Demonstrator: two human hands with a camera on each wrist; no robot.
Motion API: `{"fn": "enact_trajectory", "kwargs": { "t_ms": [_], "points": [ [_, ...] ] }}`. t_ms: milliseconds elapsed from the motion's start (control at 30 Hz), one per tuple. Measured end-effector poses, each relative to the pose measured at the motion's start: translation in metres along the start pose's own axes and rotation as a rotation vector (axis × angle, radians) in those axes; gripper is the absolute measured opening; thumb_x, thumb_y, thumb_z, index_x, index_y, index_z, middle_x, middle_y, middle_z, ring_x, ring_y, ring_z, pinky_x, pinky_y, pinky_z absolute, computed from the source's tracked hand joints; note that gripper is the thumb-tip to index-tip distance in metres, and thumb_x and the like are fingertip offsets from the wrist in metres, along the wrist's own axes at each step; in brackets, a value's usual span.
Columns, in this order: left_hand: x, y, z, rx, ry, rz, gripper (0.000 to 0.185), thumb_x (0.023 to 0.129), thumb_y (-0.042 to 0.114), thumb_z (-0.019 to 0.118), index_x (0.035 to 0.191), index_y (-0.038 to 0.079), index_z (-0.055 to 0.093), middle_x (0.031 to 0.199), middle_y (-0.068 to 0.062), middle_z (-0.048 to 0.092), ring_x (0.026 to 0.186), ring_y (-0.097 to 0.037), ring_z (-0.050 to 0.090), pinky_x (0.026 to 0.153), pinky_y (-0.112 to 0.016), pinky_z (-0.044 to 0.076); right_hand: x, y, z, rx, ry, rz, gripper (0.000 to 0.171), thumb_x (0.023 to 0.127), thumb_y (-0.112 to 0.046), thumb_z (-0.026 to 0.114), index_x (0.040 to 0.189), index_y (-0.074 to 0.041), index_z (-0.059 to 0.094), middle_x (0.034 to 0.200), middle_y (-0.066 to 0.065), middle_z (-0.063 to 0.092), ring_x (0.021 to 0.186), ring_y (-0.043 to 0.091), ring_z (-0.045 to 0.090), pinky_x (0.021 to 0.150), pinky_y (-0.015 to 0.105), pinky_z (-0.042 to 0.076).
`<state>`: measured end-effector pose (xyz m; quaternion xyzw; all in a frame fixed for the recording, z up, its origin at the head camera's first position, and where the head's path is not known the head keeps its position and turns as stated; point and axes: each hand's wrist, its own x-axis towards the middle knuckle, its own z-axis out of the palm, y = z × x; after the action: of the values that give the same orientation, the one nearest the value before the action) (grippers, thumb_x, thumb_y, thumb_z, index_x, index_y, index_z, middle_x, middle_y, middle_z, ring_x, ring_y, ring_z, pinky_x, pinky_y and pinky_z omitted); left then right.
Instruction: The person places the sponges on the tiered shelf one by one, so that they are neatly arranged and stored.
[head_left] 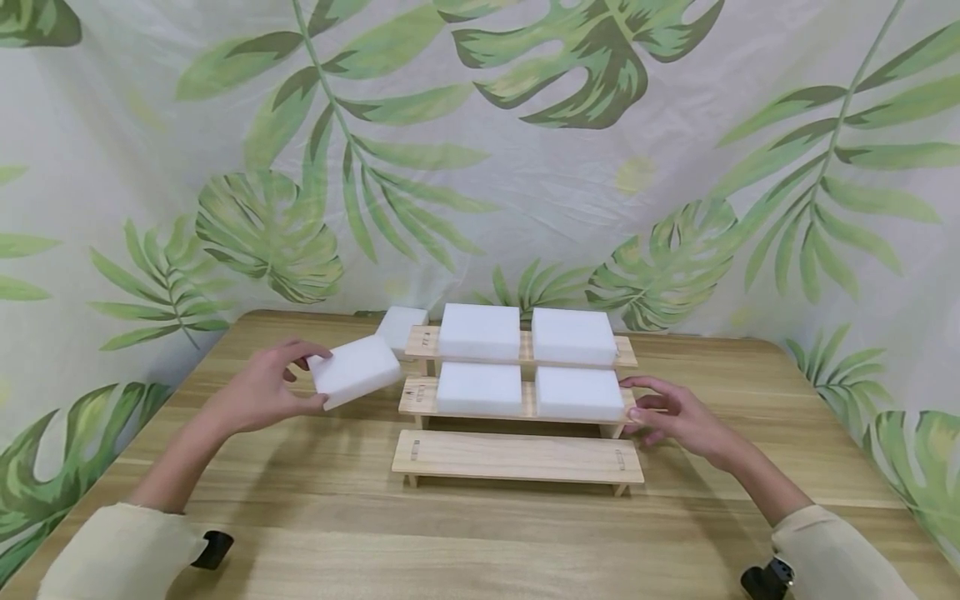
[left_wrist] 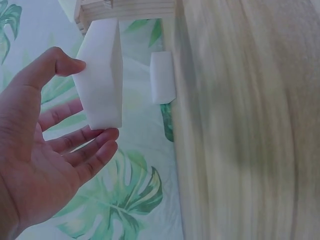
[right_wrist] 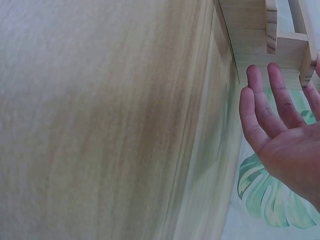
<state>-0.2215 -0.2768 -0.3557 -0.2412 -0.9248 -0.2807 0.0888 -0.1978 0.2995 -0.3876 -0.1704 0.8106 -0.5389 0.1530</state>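
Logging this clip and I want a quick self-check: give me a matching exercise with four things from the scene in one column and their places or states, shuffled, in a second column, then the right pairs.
Things:
1. left hand
2. right hand
3. bottom shelf
4. loose white block

Places or states:
A. bare, with no block on it
B. lies on the table behind the rack's left end
C. open, fingers at the right end of the middle shelf
D. holds a white block off the table, left of the rack

Pairs: 1-D, 2-C, 3-A, 4-B
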Motion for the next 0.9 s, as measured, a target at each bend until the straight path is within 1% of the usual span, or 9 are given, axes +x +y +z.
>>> {"fn": "enact_trajectory", "kwargs": {
  "t_ms": [167,300,467,600,733,900],
  "points": [
    [-0.002,0.002,-0.005,0.0,0.027,0.027,0.052,0.071,0.015,0.09,0.115,0.0,0.069,0.107,-0.012,0.068,0.094,-0.029,0.06,0.071,-0.038,0.056,-0.001,0.0,0.0,0.001,-0.003,-0.006,0.056,0.106,-0.015,0.06,0.153,0.005,0.037,0.113,0.017,0.067,0.101,0.029,0.074,0.08,0.045,0.061],
    [-0.004,0.003,-0.01,0.007,0.059,0.052,0.052,0.068,0.012,0.091,0.114,0.001,0.069,0.107,-0.012,0.069,0.092,-0.025,0.06,0.07,-0.031,0.055,-0.001,0.0,0.0,0.002,-0.005,-0.009,0.055,0.106,-0.014,0.059,0.153,0.005,0.037,0.112,0.017,0.067,0.1,0.03,0.074,0.08,0.045,0.061],
    [-0.005,0.009,-0.015,0.013,0.09,0.073,0.048,0.07,0.008,0.09,0.113,0.003,0.07,0.107,-0.009,0.068,0.09,-0.019,0.059,0.071,-0.027,0.055,-0.001,0.0,0.0,0.003,-0.003,-0.002,0.056,0.106,-0.015,0.059,0.153,0.005,0.037,0.113,0.017,0.066,0.101,0.03,0.074,0.08,0.045,0.061],
    [-0.006,0.014,-0.017,0.015,0.096,0.081,0.045,0.071,0.007,0.088,0.112,0.006,0.07,0.108,-0.007,0.068,0.089,-0.019,0.061,0.072,-0.028,0.056,-0.001,0.0,0.0,0.007,-0.001,0.003,0.056,0.106,-0.015,0.059,0.153,0.004,0.037,0.114,0.017,0.066,0.102,0.03,0.074,0.08,0.045,0.061],
    [-0.006,0.019,-0.019,0.005,0.095,0.09,0.045,0.07,0.005,0.087,0.111,0.008,0.07,0.11,-0.008,0.069,0.087,-0.02,0.062,0.073,-0.028,0.055,-0.001,0.0,0.0,0.007,0.0,0.003,0.056,0.106,-0.015,0.06,0.153,0.004,0.037,0.113,0.018,0.067,0.101,0.031,0.074,0.08,0.045,0.061],
    [-0.006,0.026,-0.02,-0.001,0.106,0.113,0.046,0.07,0.004,0.088,0.112,0.01,0.07,0.112,-0.007,0.07,0.086,-0.015,0.062,0.073,-0.024,0.054,0.0,0.0,0.0,0.006,0.003,0.004,0.056,0.106,-0.015,0.06,0.153,0.004,0.037,0.112,0.017,0.067,0.1,0.032,0.074,0.079,0.046,0.061]
  ]
}}
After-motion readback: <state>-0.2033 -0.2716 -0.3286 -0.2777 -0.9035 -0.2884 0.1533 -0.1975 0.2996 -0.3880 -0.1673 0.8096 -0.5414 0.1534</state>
